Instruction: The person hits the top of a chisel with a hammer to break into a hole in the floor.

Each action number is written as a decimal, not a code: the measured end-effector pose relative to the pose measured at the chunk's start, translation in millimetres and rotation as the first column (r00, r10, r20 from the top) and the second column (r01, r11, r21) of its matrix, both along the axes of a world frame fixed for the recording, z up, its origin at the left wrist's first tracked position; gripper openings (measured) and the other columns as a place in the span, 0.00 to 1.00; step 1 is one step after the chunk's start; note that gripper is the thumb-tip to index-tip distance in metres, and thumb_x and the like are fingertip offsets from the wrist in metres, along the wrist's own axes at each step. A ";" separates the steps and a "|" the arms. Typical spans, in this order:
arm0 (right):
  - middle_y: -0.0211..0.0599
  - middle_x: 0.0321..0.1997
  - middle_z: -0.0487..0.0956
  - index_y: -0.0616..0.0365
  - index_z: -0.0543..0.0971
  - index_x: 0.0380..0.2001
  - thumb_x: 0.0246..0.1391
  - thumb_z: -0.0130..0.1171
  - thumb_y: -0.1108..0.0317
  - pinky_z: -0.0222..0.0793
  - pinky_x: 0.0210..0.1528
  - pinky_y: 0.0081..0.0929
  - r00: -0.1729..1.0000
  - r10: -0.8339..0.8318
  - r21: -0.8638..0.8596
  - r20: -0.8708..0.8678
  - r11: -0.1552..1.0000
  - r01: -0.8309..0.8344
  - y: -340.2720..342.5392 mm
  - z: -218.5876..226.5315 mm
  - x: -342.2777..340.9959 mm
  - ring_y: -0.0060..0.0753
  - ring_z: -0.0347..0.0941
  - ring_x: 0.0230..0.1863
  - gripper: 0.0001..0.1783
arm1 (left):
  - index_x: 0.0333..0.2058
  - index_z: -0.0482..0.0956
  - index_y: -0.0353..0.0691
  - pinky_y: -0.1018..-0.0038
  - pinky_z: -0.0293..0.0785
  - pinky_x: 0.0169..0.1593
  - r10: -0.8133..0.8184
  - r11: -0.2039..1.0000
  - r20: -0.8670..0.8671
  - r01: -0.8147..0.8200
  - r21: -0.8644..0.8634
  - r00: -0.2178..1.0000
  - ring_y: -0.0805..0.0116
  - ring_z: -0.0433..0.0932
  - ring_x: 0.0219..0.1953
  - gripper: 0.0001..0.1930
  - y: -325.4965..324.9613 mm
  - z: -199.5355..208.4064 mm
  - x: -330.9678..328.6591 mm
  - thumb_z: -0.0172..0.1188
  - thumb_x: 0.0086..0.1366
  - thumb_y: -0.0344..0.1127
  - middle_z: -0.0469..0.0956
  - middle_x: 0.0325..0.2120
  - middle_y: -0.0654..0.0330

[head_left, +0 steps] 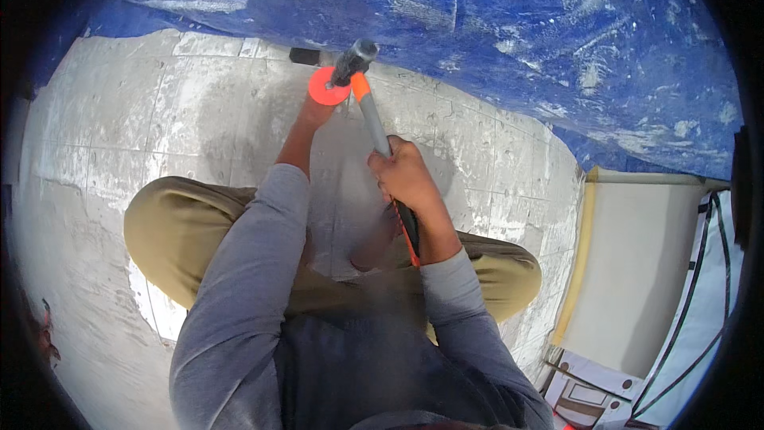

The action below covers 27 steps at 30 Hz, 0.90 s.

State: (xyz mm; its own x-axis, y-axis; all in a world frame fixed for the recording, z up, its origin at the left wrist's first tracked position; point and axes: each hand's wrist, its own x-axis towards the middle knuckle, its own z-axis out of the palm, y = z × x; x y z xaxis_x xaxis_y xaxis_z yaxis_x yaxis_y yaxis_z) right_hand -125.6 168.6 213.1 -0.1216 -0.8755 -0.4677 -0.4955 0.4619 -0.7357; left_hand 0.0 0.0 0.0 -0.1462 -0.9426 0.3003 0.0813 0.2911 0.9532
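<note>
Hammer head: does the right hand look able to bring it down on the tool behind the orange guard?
Probably yes: the right hand grips the hammer, its head right at the orange guard, nothing between them.

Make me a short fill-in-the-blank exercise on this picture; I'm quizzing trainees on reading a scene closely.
1. The right hand grips the handle of a ____, whose dark metal head is raised near the wall.
2. The left hand holds a chisel fitted with a round guard disc of ____ colour.
3. Along the top, the floor meets a ____ tarpaulin smeared with pale mortar.
4. The person wears ____ sleeves and khaki trousers.

Missing words: hammer; orange; blue; grey
</note>
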 end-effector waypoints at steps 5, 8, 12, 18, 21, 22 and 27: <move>0.28 0.14 0.68 0.63 0.72 0.30 0.52 0.57 0.72 0.58 0.13 0.22 0.993 0.024 -0.405 0.116 0.914 0.025 10.2 37.1 6.9 0.18 0.62 0.11 0.06 | 0.46 0.74 0.37 0.68 0.69 0.52 0.073 0.997 0.171 -0.065 -0.051 0.983 0.62 0.74 0.48 0.19 1.4 -3.5 8.4 0.63 0.55 0.32 0.76 0.43 0.55; 0.44 0.19 0.74 0.66 0.72 0.32 0.51 0.58 0.70 0.66 0.24 0.33 0.991 0.017 -0.569 -0.129 0.817 -0.088 8.2 39.1 15.8 0.40 0.73 0.20 0.10 | 0.48 0.73 0.37 0.70 0.70 0.51 0.116 0.990 0.272 -0.090 -0.107 0.955 0.71 0.72 0.49 0.21 -2.0 -11.3 2.8 0.64 0.57 0.36 0.75 0.45 0.61; 0.56 0.24 0.76 0.68 0.71 0.34 0.50 0.57 0.68 0.70 0.31 0.42 0.902 0.094 -0.456 -0.421 0.838 -0.300 7.4 -47.5 -2.7 0.58 0.76 0.29 0.13 | 0.47 0.73 0.38 0.70 0.69 0.52 -0.088 0.994 0.106 0.081 0.069 0.991 0.66 0.73 0.49 0.19 0.1 -12.2 0.0 0.62 0.57 0.34 0.76 0.44 0.59; 0.36 0.17 0.70 0.63 0.70 0.30 0.52 0.57 0.69 0.63 0.14 0.28 0.985 -0.107 0.073 0.138 0.993 0.098 19.3 -27.7 -21.2 0.26 0.66 0.11 0.09 | 0.44 0.75 0.40 0.69 0.68 0.53 -0.012 0.996 0.124 0.023 -0.088 0.992 0.63 0.74 0.47 0.17 13.8 19.4 -23.1 0.62 0.55 0.32 0.77 0.41 0.59; 0.31 0.14 0.67 0.65 0.70 0.32 0.53 0.56 0.68 0.59 0.10 0.27 0.920 -0.229 0.076 0.318 0.973 0.216 38.3 -42.7 -25.4 0.22 0.61 0.08 0.10 | 0.43 0.75 0.39 0.68 0.68 0.52 0.025 0.991 0.244 0.008 -0.133 0.969 0.63 0.75 0.46 0.16 16.5 14.3 -22.0 0.62 0.55 0.33 0.77 0.40 0.58; 0.30 0.14 0.66 0.65 0.70 0.31 0.54 0.56 0.69 0.59 0.10 0.27 0.918 -0.222 0.072 0.328 0.975 0.210 38.5 -40.0 -20.1 0.22 0.61 0.09 0.10 | 0.43 0.75 0.38 0.69 0.68 0.52 0.103 0.984 0.177 -0.073 -0.165 0.979 0.64 0.74 0.46 0.17 7.7 0.6 -12.9 0.63 0.56 0.35 0.76 0.41 0.59; 0.29 0.14 0.66 0.66 0.70 0.29 0.53 0.56 0.69 0.60 0.10 0.26 0.901 -0.298 0.075 0.315 0.954 0.290 46.5 -41.1 -39.6 0.21 0.61 0.10 0.09 | 0.41 0.75 0.37 0.71 0.69 0.47 0.263 0.958 0.078 -0.270 0.100 0.962 0.71 0.72 0.42 0.18 1.6 -1.0 -10.9 0.67 0.56 0.41 0.75 0.38 0.62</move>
